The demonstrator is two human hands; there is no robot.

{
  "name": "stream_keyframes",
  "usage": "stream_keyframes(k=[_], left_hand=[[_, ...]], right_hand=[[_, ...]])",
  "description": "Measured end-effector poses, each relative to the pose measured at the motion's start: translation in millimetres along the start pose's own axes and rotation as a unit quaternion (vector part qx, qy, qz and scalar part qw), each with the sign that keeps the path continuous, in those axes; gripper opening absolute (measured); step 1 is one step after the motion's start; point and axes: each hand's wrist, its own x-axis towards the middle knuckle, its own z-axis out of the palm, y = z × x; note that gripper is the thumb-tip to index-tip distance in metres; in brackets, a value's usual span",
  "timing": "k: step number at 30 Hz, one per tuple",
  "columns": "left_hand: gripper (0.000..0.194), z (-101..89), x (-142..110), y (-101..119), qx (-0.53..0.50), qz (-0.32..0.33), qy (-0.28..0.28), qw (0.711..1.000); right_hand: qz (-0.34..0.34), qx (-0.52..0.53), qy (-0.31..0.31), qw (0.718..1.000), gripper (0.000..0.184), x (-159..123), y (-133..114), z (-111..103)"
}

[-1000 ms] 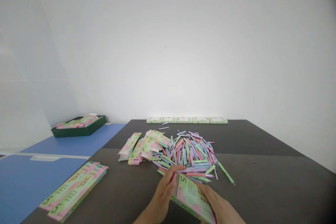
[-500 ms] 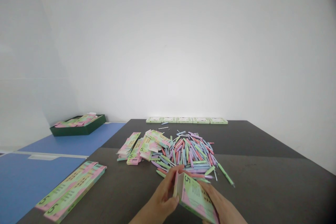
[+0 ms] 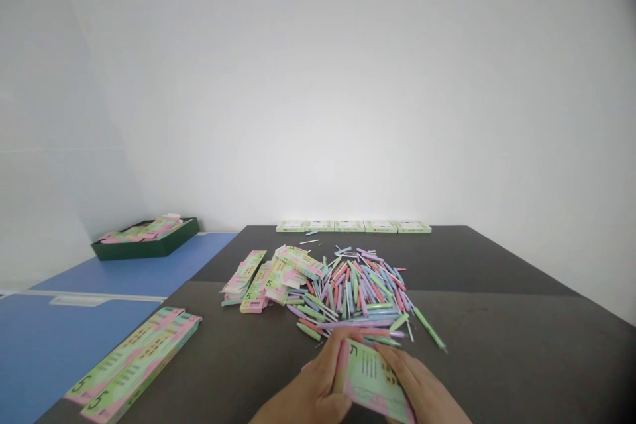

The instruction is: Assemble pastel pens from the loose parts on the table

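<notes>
A green and pink cardboard box printed with a 5 is held low at the front of the table between both hands. My left hand is closed around its left end, where the end flap now lies against the box. My right hand grips the box along its right side, the fingers resting over the top edge. Just beyond the hands spreads a pile of pastel pens in green, purple, blue and red.
Several similar boxes lie heaped left of the pens. Two long rows of boxes lie at the front left. A dark green tray with boxes sits on a blue surface. White-green boxes line the table's far edge.
The box's left end stood open and now looks folded shut under my left hand. Both hands have shifted slightly with the box, which stays in their grip.
</notes>
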Motion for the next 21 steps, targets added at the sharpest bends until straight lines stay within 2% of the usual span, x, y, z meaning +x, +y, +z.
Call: stream_keyframes(k=[3, 7, 12, 18, 21], left_hand=[[0.044, 3.3, 1, -13, -0.049, -0.038, 0.019, 0.998], [0.042, 7.1, 5, -22, -0.073, -0.076, 0.073, 0.992], [0.039, 5.3, 9, -32, -0.110, -0.076, 0.077, 0.988], [0.040, 8.9, 11, -46, -0.090, -0.086, 0.125, 0.984], [0.038, 9.1, 12, -51, -0.085, -0.086, 0.124, 0.985]], right_hand=[[0.007, -0.006, 0.001, 1.000, 0.068, 0, 0, -1], [-0.009, -0.017, 0.015, 1.000, 0.068, -1, 4, 0], [-0.019, -0.041, 0.029, 0.999, 0.070, -3, 12, 3], [-0.053, -0.076, 0.035, 0.995, 0.073, -5, 15, 0], [-0.030, -0.088, 0.020, 0.995, 0.077, -5, 13, -2]])
